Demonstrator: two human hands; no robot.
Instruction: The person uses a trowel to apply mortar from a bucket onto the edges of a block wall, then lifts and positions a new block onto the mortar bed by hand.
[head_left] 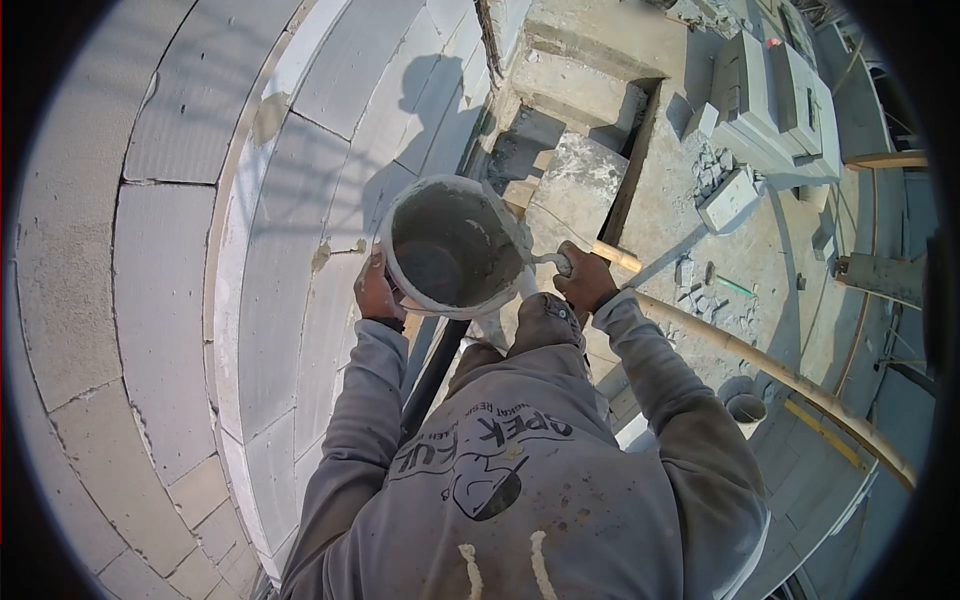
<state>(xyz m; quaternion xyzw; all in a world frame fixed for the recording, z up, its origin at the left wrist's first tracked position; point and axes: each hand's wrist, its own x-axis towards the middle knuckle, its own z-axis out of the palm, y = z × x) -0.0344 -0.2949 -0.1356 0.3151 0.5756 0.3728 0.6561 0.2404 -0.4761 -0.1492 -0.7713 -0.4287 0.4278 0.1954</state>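
A mortar-smeared bucket (pixel 401 275) is held up before my body, its mouth tilted toward me and grey residue coating its inner wall. My left hand (pixel 376 290) is closed on the bucket's left side. On the opposite side, my right hand (pixel 585 275) wraps round the mortar-caked handle of a trowel (pixel 546 259). The trowel's front end lies against the right rim of the bucket. Most of its blade is hard to make out against the grey wall.
A block wall (pixel 300 190) runs close along my left. Below are concrete steps (pixel 580 85) and a pale slab (pixel 575 185). A bamboo pole (pixel 780 375) slants across the right. Stacked blocks (pixel 745 95), rubble (pixel 712 170) and a yellow level-like bar (pixel 825 434) are also there.
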